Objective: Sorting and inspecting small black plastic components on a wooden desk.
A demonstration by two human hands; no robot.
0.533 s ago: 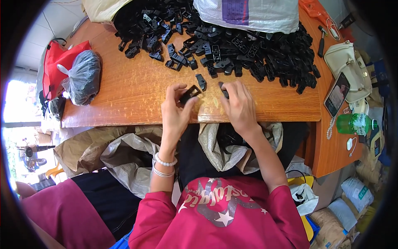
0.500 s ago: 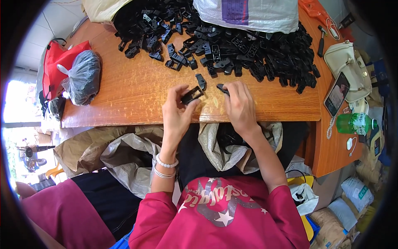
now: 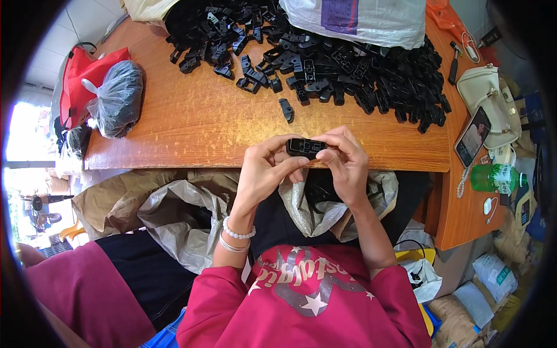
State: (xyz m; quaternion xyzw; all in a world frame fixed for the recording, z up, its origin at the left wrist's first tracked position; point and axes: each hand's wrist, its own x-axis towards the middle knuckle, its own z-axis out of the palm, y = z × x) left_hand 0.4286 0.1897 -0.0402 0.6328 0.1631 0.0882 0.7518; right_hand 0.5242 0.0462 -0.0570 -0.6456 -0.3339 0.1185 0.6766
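Observation:
My left hand (image 3: 261,174) and my right hand (image 3: 346,168) meet just over the table's near edge. Between their fingertips is a small black plastic piece (image 3: 306,148) with rectangular recesses, pinched at its two ends. A single loose black plastic part (image 3: 286,110) lies on the wood a little beyond my hands. Farther back spreads a big heap of similar black parts (image 3: 348,72). Below my hands, at my lap, a pale woven sack (image 3: 296,211) hangs open with dark contents.
A white woven bag (image 3: 383,26) rests over the heap. Leftward are a red bag (image 3: 78,87) and a tied plastic bag (image 3: 119,104). A phone (image 3: 473,136), handbag (image 3: 484,93), hammer (image 3: 454,66) and green bottle (image 3: 496,178) line the right. Another person's sleeve (image 3: 87,290) shows lower left.
My hands have come together and slightly nearer to me. The open frame in my left hand and the small part in my right now appear as one piece held by both.

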